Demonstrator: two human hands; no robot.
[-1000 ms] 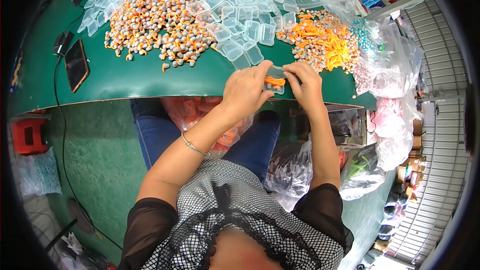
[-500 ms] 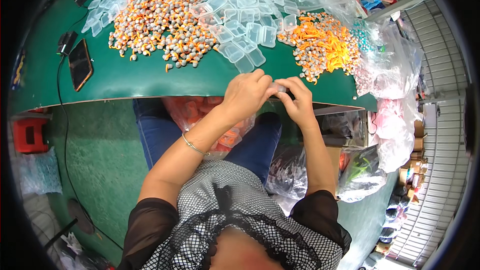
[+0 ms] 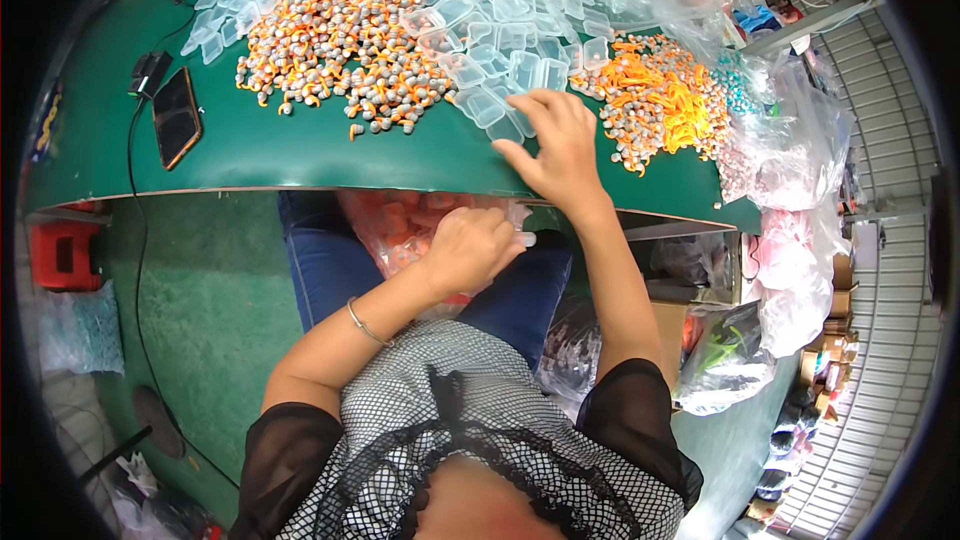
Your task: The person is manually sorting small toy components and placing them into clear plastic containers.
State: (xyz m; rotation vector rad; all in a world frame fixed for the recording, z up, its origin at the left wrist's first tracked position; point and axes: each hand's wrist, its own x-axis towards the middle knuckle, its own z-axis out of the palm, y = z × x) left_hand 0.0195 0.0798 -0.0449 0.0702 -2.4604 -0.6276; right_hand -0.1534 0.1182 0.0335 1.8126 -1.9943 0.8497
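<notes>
Over my lap, below the table edge, my left hand [image 3: 468,250] is closed around a small clear plastic box [image 3: 526,239] whose end sticks out past the fingers. Beneath it, a clear bag [image 3: 398,225] of orange-filled boxes lies between my legs. My right hand [image 3: 566,152] is above the table edge, thumb and fingers apart, beside the near end of a heap of small clear plastic boxes [image 3: 482,107]. Left of that heap is a big pile of grey-and-orange earplug-like pieces [image 3: 340,40]. To its right lies a smaller pile of such pieces [image 3: 640,125] topped with orange-yellow cords or strips [image 3: 686,120].
A phone [image 3: 177,120] lies at the table's left, near a black cable [image 3: 140,200]. Clear plastic bags [image 3: 800,140] crowd the right end, with teal pieces [image 3: 742,80] beside them. A red stool [image 3: 64,254] stands on the floor at left.
My hands have moved apart. The left came down over the bag with the small box; the right let go and moved up to the clear boxes, its fingers spreading. The view shifted slightly.
</notes>
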